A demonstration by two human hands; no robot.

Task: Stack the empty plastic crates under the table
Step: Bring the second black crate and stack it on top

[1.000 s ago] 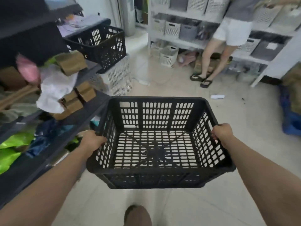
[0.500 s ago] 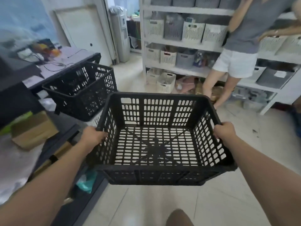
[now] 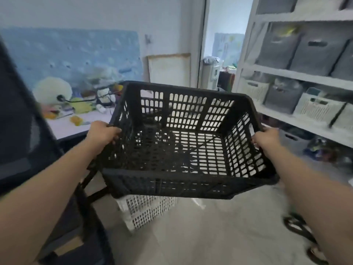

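I hold an empty black plastic crate [image 3: 183, 184] in the air in front of me, tilted a little toward me. My left hand [image 3: 102, 133] grips its left rim and my right hand [image 3: 266, 138] grips its right rim. Directly below it a white perforated crate [image 3: 147, 209] stands on the floor, mostly hidden by the black one. Dark slats of a second black crate show through the held crate's left side, above the white one. A white-topped table [image 3: 84, 125] lies at the left behind the crate.
A dark shelf frame [image 3: 24, 131] fills the left edge. White shelving [image 3: 305, 77] with grey and white bins lines the right wall. Toys and cables clutter the table top. A doorway [image 3: 219, 60] opens straight ahead. The floor is pale tile [image 3: 219, 236].
The view has swung up and to the left: the person at the shelves is out of sight. The crate rose with my hands and now hangs over the white crate by the table.
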